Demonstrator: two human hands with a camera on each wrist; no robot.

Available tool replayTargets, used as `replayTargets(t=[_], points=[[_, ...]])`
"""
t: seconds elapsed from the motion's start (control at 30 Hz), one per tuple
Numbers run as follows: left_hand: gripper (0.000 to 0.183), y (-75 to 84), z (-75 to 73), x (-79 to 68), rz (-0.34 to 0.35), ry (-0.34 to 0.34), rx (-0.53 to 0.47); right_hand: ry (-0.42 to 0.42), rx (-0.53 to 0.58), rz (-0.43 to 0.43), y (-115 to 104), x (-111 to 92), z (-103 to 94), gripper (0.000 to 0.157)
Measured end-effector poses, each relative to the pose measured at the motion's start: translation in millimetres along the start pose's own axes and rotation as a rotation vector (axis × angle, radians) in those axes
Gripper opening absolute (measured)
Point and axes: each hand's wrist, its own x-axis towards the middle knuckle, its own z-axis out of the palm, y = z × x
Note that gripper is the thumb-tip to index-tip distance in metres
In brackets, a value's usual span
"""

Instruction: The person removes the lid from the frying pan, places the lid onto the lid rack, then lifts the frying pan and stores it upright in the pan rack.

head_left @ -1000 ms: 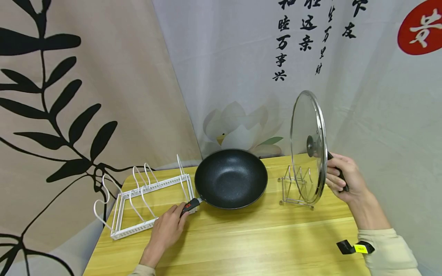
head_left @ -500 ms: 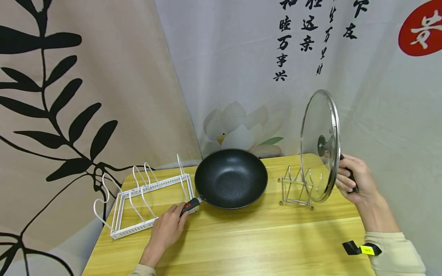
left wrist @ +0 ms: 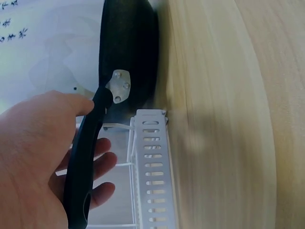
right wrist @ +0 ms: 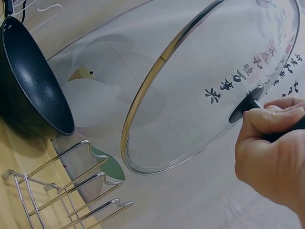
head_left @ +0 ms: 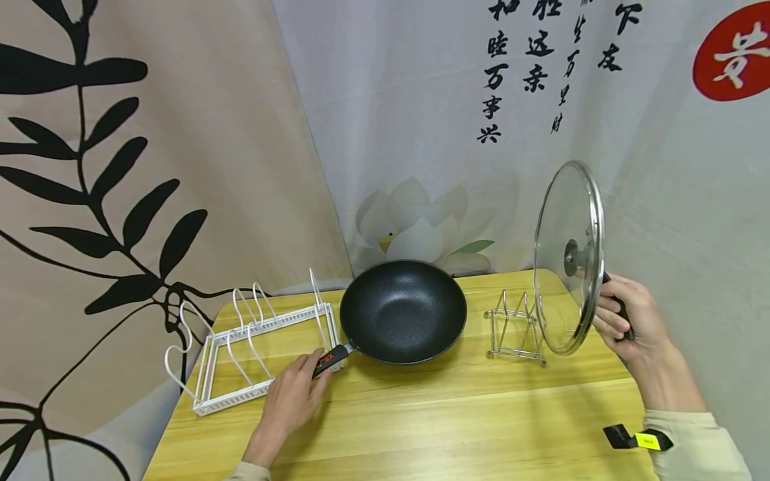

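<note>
A black frying pan (head_left: 403,310) sits on the wooden table, its handle (left wrist: 85,157) pointing toward the front left. My left hand (head_left: 291,401) grips that handle, thumb along one side and fingers curled beneath in the left wrist view. On the right, my right hand (head_left: 634,317) holds a clear glass lid (head_left: 568,214) with a metal rim by its black handle (head_left: 625,321). The lid stands upright on edge, raised beside a small metal wire rack (head_left: 517,352). In the right wrist view, the lid's lower edge is apart from the rack's wire loops (right wrist: 88,191).
A white rack (head_left: 234,399) with several upright loops lies left of the pan, its right end close to the pan handle. Behind the wooden table (head_left: 433,427) hangs a printed curtain (head_left: 421,120). A black strap with a yellow label (head_left: 646,441) is by the right sleeve.
My right hand has moved the lid to the right, from over the metal rack to its right side. The left hand and the pan have stayed put.
</note>
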Motion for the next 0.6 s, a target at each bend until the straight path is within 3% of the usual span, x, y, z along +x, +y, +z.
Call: replayTargets(t=[0.2,0.6], points=[[0.052,-0.5,2.0,-1.3,0.066,0.095,-0.024,0.007,-0.019,-0.011,-0.9,-2.4,-0.7,0.056],[0.046,8.4,-0.1,-0.2,0.124,0.166,-0.107,0.006,-0.02,-0.01,-1.1,-6.3,-5.0,0.056]])
